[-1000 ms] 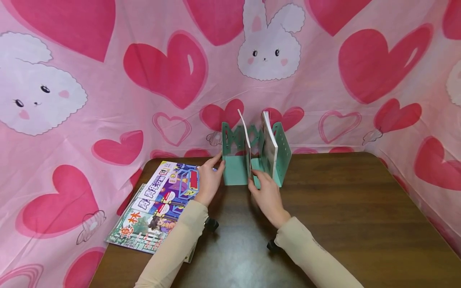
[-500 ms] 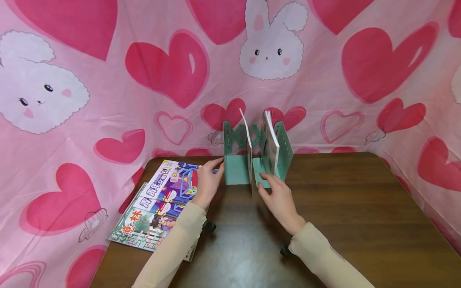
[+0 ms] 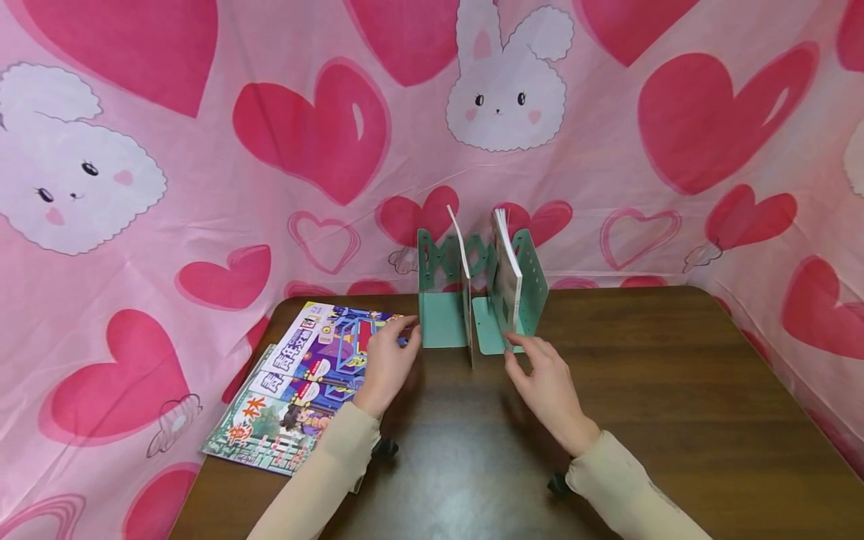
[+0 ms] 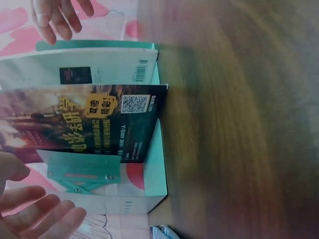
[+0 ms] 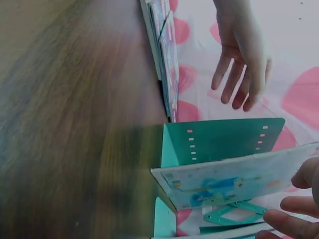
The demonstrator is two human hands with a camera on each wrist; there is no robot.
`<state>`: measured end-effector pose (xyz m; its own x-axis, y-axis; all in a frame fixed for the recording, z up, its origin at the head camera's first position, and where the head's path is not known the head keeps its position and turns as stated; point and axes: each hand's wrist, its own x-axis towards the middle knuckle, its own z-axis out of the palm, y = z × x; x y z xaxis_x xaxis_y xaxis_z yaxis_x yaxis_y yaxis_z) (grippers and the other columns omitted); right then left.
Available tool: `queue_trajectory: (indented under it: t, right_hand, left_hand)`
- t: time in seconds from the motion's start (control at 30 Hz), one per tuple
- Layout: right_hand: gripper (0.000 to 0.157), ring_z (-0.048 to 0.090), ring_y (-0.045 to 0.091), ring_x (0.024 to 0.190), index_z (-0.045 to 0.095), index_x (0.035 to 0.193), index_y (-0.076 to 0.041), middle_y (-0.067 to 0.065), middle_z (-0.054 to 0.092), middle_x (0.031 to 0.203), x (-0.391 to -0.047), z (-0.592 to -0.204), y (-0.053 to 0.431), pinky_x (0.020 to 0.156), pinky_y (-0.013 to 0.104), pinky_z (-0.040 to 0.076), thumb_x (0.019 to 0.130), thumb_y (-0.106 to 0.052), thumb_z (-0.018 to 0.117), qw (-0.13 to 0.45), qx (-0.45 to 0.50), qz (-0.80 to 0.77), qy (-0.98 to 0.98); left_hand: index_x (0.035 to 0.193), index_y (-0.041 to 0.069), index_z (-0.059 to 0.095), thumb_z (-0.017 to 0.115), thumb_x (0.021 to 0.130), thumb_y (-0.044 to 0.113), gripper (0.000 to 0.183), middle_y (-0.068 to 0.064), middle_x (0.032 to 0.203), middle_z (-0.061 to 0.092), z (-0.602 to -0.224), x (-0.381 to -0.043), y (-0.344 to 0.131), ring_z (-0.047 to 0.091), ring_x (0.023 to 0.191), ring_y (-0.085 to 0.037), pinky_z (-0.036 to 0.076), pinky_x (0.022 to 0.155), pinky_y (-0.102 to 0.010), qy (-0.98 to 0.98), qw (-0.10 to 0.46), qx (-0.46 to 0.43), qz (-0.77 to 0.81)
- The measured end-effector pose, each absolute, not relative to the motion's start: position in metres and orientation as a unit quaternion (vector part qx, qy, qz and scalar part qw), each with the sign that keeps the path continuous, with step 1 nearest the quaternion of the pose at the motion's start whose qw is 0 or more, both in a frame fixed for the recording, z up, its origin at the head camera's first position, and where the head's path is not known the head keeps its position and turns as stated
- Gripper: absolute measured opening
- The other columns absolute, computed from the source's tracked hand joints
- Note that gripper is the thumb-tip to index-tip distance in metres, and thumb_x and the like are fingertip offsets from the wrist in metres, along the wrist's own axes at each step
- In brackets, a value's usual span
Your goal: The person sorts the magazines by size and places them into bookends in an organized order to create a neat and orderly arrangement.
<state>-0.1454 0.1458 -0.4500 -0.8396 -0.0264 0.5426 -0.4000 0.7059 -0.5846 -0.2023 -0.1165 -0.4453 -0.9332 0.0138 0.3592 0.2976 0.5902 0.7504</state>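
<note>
1. Now, on the brown table (image 3: pixel 675 375), the stack of magazines (image 3: pixel 290 397) lies flat at the left, near the green rack (image 3: pixel 442 322).
2. In this rack, the thicker magazine (image 3: pixel 511 277) stands near the right panel (image 3: pixel 533 277). The thin magazine (image 4: pixel 55 124) stands near the middle, apart from it. The right fingers were at the thin magazine 1 second ago; now it is upright without any hand, so I judge its placing is finished.
3. The right hand (image 3: pixel 548 394) has moved to the front of the thicker magazine. Its fingers are loosely spread, pinching nothing; whether a fingertip touches, I cannot tell.
4. The left hand (image 3: pixel 388 367) has come slightly away from the left panel (image 3: pixel 424 259), its fingers relaxed and holding nothing.
5. In the stack, the purple magazine (image 3: pixel 337 352) reads, I believe, 青年文摘, and the green magazine (image 3: pixel 270 439) reads 意林.
6. The thin magazine shows 双倍精彩 beside a QR code (image 4: pixel 135 104). The thicker magazine's barcode (image 4: pixel 142 70) is too small to read.
</note>
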Motion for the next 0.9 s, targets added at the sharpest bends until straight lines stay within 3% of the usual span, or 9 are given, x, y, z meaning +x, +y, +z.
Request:
queue_trajectory:
  t: [0.13,0.4,0.57,0.7,0.9]
  right_hand:
    - [0.03,0.068,0.034,0.107,0.073,0.122,-0.002,0.013,0.075,0.115,-0.141,-0.45,0.154,0.087,0.055,0.058,0.093,-0.008,0.075,0.252,0.114,0.362,-0.89]
    - [0.032,0.068,0.037,0.111,0.071,0.125,0.0,0.016,0.073,0.118,-0.132,-0.454,0.171,0.092,0.06,0.056,0.094,-0.007,0.073,0.231,0.099,0.359,-0.899]
    - [0.032,0.068,0.037,0.11,0.07,0.125,-0.001,0.017,0.072,0.119,-0.127,-0.456,0.18,0.092,0.06,0.056,0.094,-0.007,0.073,0.231,0.091,0.356,-0.901]
    - [0.03,0.07,0.034,0.105,0.072,0.123,-0.002,0.015,0.073,0.116,-0.124,-0.459,0.186,0.086,0.057,0.058,0.094,-0.005,0.073,0.25,0.087,0.35,-0.899]
    - [0.026,0.072,0.03,0.095,0.074,0.119,-0.004,0.011,0.074,0.11,-0.122,-0.464,0.192,0.077,0.05,0.06,0.093,-0.005,0.072,0.265,0.075,0.342,-0.898]
  left_hand:
    - [0.125,0.002,0.073,0.07,0.099,0.019,0.031,-0.015,0.118,0.075,-0.447,-0.193,-0.116,0.072,0.102,-0.03,0.06,0.091,-0.046,-0.889,0.158,-0.114,-0.415]
    - [0.13,0.007,0.072,0.07,0.1,0.025,0.035,-0.013,0.131,0.071,-0.455,-0.174,-0.119,0.065,0.122,-0.033,0.054,0.103,-0.051,-0.916,0.113,-0.141,-0.358]
    - [0.128,0.006,0.073,0.073,0.097,0.023,0.035,-0.014,0.13,0.07,-0.46,-0.165,-0.121,0.063,0.122,-0.035,0.053,0.103,-0.054,-0.922,0.124,-0.151,-0.333]
    - [0.125,0.003,0.074,0.073,0.098,0.023,0.034,-0.016,0.125,0.071,-0.463,-0.159,-0.121,0.064,0.119,-0.036,0.052,0.103,-0.055,-0.924,0.143,-0.163,-0.316]
    - [0.126,0.005,0.074,0.072,0.098,0.022,0.033,-0.014,0.126,0.071,-0.464,-0.153,-0.12,0.063,0.119,-0.035,0.053,0.102,-0.053,-0.927,0.129,-0.159,-0.315]
